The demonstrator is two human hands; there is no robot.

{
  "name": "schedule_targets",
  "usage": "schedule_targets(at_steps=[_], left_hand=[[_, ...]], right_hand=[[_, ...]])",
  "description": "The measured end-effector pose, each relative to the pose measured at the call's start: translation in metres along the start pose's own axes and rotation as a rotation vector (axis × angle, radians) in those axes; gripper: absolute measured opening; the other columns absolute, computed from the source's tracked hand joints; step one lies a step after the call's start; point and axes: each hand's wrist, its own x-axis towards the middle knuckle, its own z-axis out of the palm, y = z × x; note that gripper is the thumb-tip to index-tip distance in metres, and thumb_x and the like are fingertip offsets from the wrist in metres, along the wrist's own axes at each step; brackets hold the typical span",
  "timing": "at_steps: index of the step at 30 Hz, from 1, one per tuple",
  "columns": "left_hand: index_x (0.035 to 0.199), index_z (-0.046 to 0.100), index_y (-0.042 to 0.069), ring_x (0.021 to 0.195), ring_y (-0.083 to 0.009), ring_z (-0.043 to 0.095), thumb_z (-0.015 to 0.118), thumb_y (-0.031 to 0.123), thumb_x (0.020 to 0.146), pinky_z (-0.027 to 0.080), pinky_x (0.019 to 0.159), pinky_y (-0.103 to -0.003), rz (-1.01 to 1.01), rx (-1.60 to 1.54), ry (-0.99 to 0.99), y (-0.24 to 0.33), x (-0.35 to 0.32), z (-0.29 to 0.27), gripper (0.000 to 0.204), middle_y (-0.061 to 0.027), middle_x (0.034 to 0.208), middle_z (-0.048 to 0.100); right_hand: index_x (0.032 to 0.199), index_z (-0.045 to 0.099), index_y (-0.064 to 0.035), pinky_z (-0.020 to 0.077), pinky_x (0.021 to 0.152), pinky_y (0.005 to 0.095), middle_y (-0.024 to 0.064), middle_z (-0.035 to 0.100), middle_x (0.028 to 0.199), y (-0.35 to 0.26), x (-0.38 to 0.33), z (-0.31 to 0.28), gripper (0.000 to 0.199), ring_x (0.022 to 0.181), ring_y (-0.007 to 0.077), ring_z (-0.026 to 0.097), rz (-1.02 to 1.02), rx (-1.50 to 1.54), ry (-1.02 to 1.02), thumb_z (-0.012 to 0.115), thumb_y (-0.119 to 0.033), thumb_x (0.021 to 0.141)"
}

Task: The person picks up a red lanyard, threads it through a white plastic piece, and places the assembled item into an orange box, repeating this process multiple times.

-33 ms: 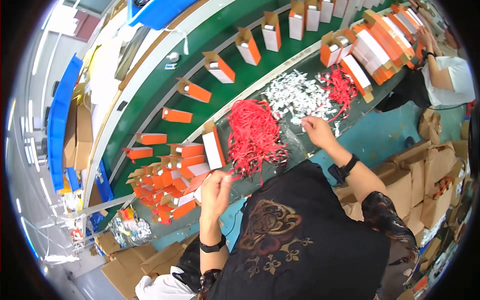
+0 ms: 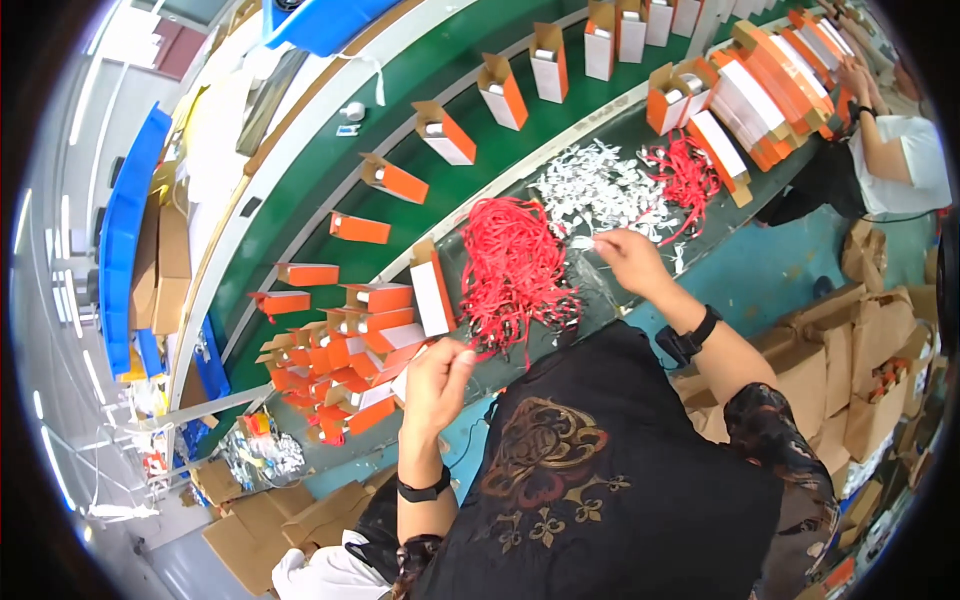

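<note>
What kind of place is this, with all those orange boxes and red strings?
Most likely a factory packing line. Open orange and white boxes ride in a row along a green conveyor belt. Heaps of red cords and white tags lie on the workbench, and another person works farther along.

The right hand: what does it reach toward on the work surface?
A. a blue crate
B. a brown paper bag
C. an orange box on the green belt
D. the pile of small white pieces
D: the right hand pinches at the edge of the pile of small white pieces, beside the heap of red cords.
</note>
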Motion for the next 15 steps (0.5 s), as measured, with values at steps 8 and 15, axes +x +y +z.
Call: schedule_targets(at_steps=[8, 15], left_hand=[[0.081, 0.059, 0.000, 0.064, -0.0158, 0.055, 0.060, 0.013, 0.091, 0.043, 0.058, -0.030, 0.083, 0.058, -0.097, 0.030, 0.014, -0.033, 0.016, -0.0074, 0.066, 0.056], [0.089, 0.060, 0.004, 0.068, -0.0092, 0.052, 0.050, 0.025, 0.099, 0.043, 0.061, -0.025, -0.209, -0.595, 0.145, -0.031, 0.010, -0.018, 0.026, -0.0010, 0.078, 0.060]], right_hand=[[0.102, 0.069, -0.0026, 0.0500, 0.071, 0.0371, 0.0142, 0.069, 0.087, -0.150, 0.016, 0.060, 0.026, 0.078, 0.0241, 0.066, -0.482, 0.367, -0.753, 0.063, -0.025, 0.089], [0.096, 0.067, -0.0013, 0.0462, 0.058, 0.0205, -0.0001, 0.065, 0.079, -0.185, -0.001, 0.064, 0.013, 0.065, 0.0057, 0.058, 0.011, 0.616, -1.079, 0.065, -0.012, 0.091]])
